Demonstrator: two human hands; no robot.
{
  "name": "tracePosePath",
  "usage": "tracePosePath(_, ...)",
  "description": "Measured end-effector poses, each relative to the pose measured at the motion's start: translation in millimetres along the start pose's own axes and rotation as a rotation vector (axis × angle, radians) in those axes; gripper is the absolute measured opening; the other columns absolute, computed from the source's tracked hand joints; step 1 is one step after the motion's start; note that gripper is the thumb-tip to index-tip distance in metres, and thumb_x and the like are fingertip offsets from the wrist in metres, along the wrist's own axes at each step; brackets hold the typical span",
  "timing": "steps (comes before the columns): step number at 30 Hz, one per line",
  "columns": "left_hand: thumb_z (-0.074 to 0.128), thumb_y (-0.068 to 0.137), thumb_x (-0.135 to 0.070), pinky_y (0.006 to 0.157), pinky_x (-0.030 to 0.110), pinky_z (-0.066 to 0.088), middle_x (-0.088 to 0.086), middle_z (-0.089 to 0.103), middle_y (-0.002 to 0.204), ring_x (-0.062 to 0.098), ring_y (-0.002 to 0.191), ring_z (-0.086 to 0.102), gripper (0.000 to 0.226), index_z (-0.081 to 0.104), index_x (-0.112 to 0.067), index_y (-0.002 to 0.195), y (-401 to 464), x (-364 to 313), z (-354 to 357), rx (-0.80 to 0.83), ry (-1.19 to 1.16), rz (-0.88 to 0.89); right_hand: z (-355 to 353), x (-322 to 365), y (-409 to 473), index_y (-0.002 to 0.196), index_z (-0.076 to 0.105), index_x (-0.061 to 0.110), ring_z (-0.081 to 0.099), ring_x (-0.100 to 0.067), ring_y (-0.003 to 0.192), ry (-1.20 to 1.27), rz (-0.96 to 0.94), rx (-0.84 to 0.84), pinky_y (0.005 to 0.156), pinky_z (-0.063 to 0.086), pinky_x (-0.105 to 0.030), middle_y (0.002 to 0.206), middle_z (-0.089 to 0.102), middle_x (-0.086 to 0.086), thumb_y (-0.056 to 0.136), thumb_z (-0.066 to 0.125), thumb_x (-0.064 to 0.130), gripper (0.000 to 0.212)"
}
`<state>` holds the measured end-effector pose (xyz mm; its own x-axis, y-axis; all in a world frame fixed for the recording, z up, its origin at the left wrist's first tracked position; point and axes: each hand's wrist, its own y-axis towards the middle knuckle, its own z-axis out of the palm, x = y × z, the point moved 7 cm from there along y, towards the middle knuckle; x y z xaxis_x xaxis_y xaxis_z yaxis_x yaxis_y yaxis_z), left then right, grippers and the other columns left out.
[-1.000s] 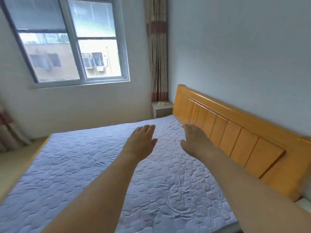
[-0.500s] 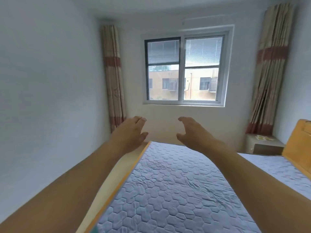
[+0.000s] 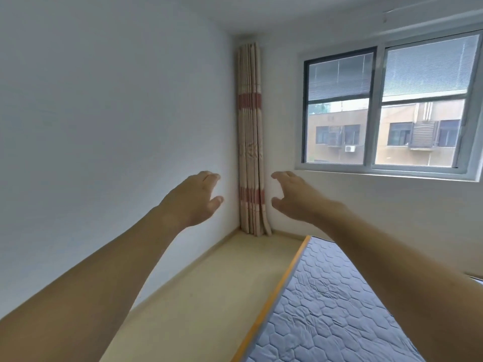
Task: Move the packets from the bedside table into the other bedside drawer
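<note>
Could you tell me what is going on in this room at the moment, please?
A person holds both arms out in front, the left hand and right hand empty with fingers loosely spread. They face a corner where a bunched curtain hangs beside the window, with the mattress at lower right. No packets, bedside table or drawer are in view, so nothing is being handled yet.
</note>
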<state>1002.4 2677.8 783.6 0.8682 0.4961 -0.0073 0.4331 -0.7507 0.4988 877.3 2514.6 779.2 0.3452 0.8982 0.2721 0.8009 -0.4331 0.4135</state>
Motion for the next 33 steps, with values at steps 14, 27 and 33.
tracePosePath(14, 0.041, 0.101, -0.042, 0.109, 0.038, 0.034, -0.002, 0.025, 0.158, 0.021, 0.14, 0.033, 0.057, 0.027, -0.02, 0.152, 119.7, 363.3, -8.5, -0.059, 0.111, -0.224, 163.5, 215.3, 276.6, 0.15, 0.027, 0.015, 0.033, -0.021, 0.139, 0.047, -0.225, -0.032, 0.111, 0.028, -0.032, 0.152, 0.034, -0.003, 0.094, 0.05, 0.026, 0.061)
tracePosePath(27, 0.042, 0.101, -0.039, 0.11, 0.039, 0.034, 0.0, 0.026, 0.158, 0.022, 0.141, 0.031, 0.057, 0.026, -0.019, 0.152, 265.0, 607.8, 47.4, -0.011, 0.105, -0.102, 277.8, 325.3, 512.9, 0.149, 0.028, 0.016, 0.034, -0.02, 0.137, 0.049, -0.1, -0.057, 0.106, 0.033, -0.033, 0.151, 0.034, -0.001, 0.093, 0.05, 0.024, 0.06)
tracePosePath(33, 0.041, 0.101, -0.039, 0.11, 0.036, 0.032, -0.001, 0.027, 0.157, 0.02, 0.141, 0.03, 0.056, 0.027, -0.018, 0.151, 331.2, 669.8, 137.8, 0.039, 0.069, -0.055, 357.7, 309.0, 606.8, 0.149, 0.028, 0.015, 0.031, -0.021, 0.139, 0.034, -0.06, -0.028, 0.109, 0.031, -0.033, 0.152, 0.033, -0.002, 0.094, 0.05, 0.024, 0.06)
